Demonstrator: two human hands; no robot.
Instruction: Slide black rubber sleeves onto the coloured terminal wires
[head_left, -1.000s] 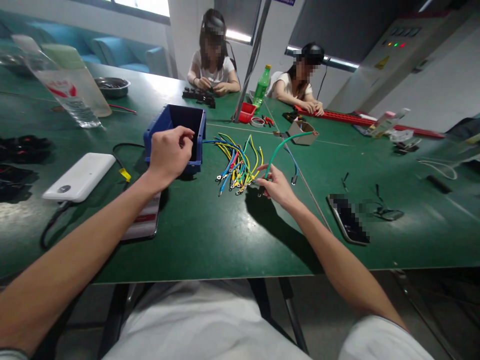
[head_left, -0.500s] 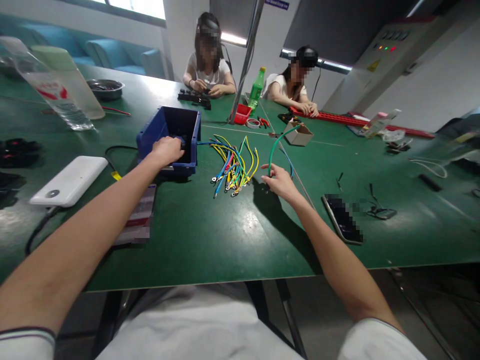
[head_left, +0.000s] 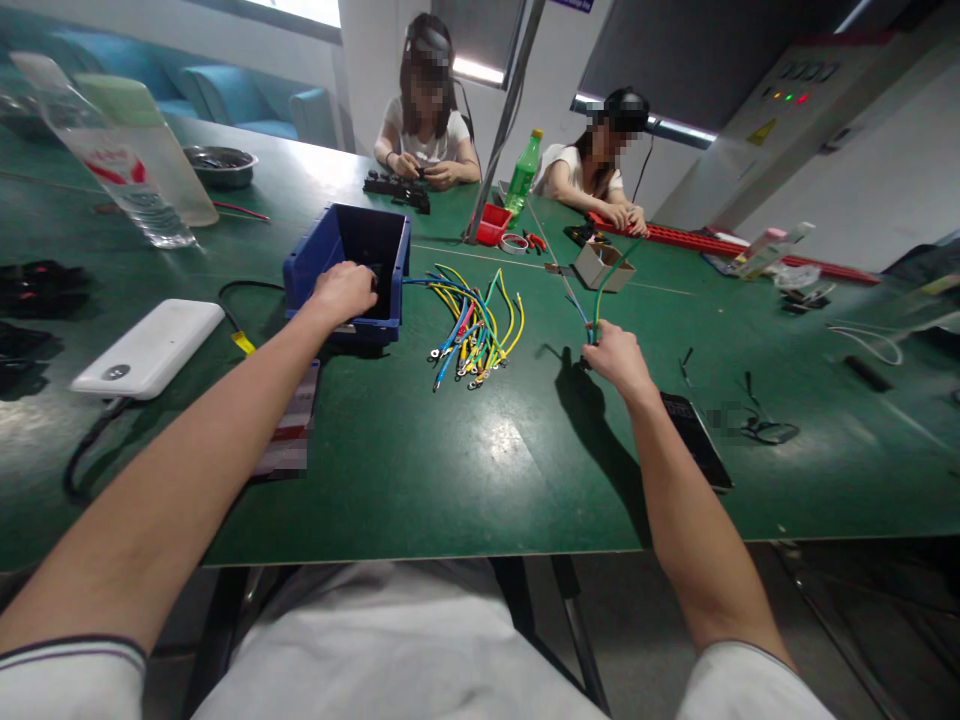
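My left hand (head_left: 345, 292) reaches into a blue plastic bin (head_left: 309, 262), its fingers curled. The bin wall and the hand hide what is in those fingers. To the right, my right hand (head_left: 619, 352) pinches a green wire (head_left: 604, 285) near its lower end, above the table. The wire's upper part arcs up and to the right. Between my hands lies a loose bundle of wires (head_left: 480, 325) in yellow, blue and green, with ring terminals at the near ends. A short blue wire (head_left: 576, 306) is just beyond my right hand.
A white power bank (head_left: 150, 350) with cables sits at left, near two bottles (head_left: 124, 180). A phone (head_left: 697, 440) lies by my right forearm. Farther back are a small cardboard box (head_left: 604, 268), a red container (head_left: 491, 226) and two people working across the green table (head_left: 450, 480).
My right hand has moved right, away from the bundle, carrying the green wire. My left hand stays inside the bin. The whole view has shifted slightly.
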